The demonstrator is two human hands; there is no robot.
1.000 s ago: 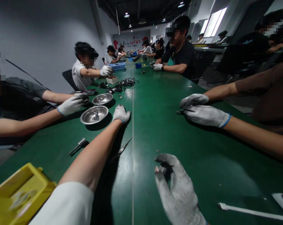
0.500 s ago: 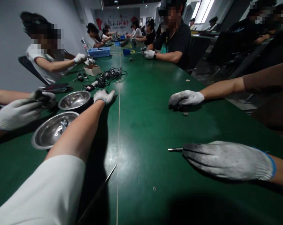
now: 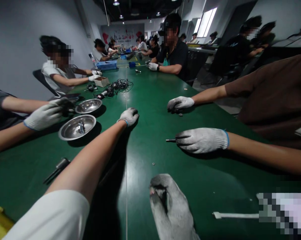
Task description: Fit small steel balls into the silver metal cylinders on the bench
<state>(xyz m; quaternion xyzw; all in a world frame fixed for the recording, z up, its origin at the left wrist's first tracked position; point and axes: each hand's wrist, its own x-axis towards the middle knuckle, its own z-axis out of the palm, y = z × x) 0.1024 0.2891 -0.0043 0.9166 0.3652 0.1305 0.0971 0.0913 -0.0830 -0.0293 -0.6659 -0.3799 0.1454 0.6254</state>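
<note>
My left arm stretches far forward over the green table (image 3: 145,100). My gloved left hand (image 3: 129,117) rests on the table with its fingers curled under, to the right of two steel bowls. The nearer bowl (image 3: 77,127) holds a small metal part; the farther bowl (image 3: 88,106) sits just behind it. My gloved right hand (image 3: 168,206) is low at the bottom edge, thumb and fingers pinched together; I cannot make out anything in the pinch. A tiny washer (image 3: 153,164) lies on the table just beyond it.
A co-worker's gloved hand (image 3: 202,140) on the right holds a thin metal tool; their other hand (image 3: 180,103) lies farther back. Another person's gloved hand (image 3: 43,116) is beside the bowls. A dark tool (image 3: 57,170), a white strip (image 3: 235,215) and a cable bundle (image 3: 117,86) lie about.
My left hand reached out toward the cables with fingers extended, then came back a little and curled. My right hand left view and is back at the bottom edge.
</note>
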